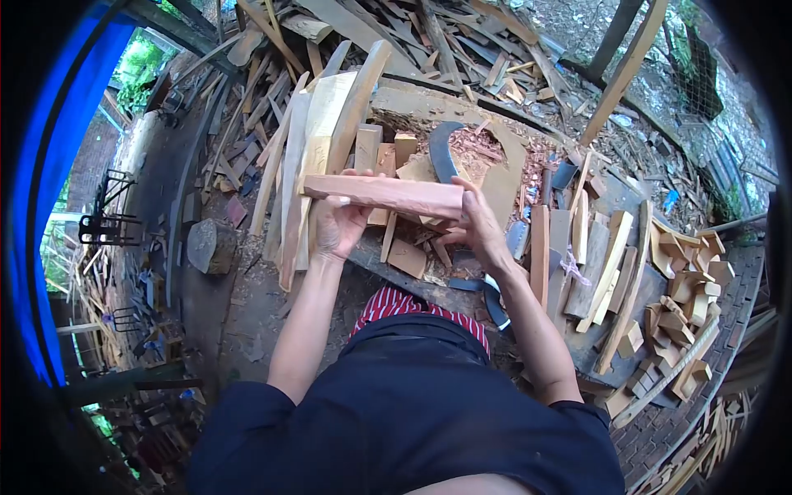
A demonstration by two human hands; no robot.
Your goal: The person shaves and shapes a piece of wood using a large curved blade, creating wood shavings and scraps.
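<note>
A reddish block of wood (384, 194) is held level in front of me, above the near side of the workbench. My left hand (342, 221) grips it from below near its left end, with the thumb on the near face. At the right end, my right hand (481, 224) is closed on it, fingers partly hidden behind and under the wood. Just beyond the block, a dark curved blade (444, 151) lies on the bench among reddish wood chips (487, 147). Short wood offcuts (407, 257) sit beneath my hands.
Long planks (330, 124) lean at the left. To the right lie a saw blade (517, 239) and several wood strips (606, 264). Stacked cut blocks (681, 305) fill the far right. Scrap wood (412, 41) is heaped behind the bench; a log stump (211, 246) stands left.
</note>
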